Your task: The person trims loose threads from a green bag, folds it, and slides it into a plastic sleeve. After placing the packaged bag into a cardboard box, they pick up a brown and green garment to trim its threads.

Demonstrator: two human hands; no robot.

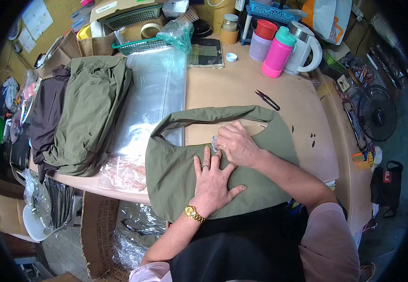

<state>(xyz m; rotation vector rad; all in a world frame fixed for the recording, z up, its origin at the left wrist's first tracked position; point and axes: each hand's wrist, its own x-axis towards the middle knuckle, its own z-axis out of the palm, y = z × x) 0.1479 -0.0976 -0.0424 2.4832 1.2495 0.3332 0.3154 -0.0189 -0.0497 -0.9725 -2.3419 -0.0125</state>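
An olive-green fabric shoulder bag (173,181) lies flat in front of me, its strap looping away toward the far side. My left hand (215,181) rests flat on the bag's front with the fingers spread, just below the opening edge. My right hand (237,144) is closed in a pinch at that edge, beside the left fingertips. From under its fingers sticks out a small crumpled, pale, translucent piece (214,143), whose kind I cannot make out. Dark thread snips (267,100) lie beyond the strap.
A stack of folded green bags (89,113) and clear plastic sleeves (154,94) lie on the left of the table (307,110). A pink bottle (279,54), an electric kettle (302,47) and a notebook (206,53) stand or lie at the back. An open carton (98,235) is below left.
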